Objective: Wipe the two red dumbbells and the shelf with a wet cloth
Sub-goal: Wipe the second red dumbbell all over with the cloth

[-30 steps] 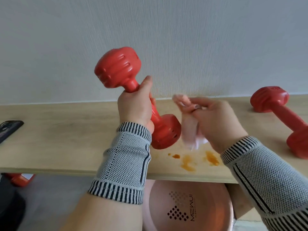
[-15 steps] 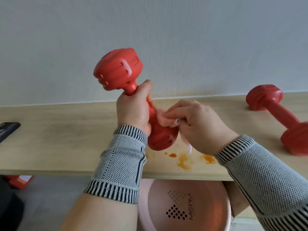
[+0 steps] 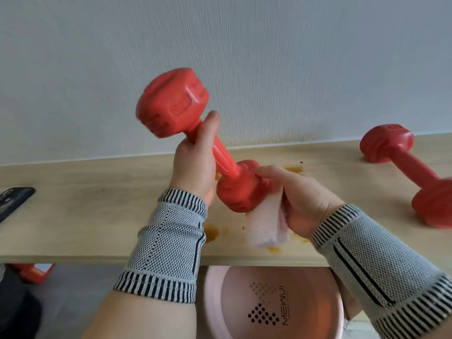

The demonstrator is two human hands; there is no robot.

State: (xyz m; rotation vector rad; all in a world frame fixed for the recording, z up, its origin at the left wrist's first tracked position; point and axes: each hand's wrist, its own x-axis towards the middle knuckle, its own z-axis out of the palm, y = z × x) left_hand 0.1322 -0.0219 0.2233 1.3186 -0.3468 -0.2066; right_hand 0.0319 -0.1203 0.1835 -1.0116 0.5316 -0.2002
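The left hand (image 3: pixel 195 165) grips the stiff, probably heavy dumbbell (image 3: pixel 171 106) by its bar, above the shelf (image 3: pixel 85 216), while the right hand (image 3: pixel 300 196) grips the soft cloth (image 3: pixel 264 228) against its lower head.

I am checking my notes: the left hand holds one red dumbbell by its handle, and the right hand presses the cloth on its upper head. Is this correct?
Not quite. The head view shows the right hand pressing the cloth on the lower head of the raised dumbbell, not the upper one. The left hand does hold it by its handle.
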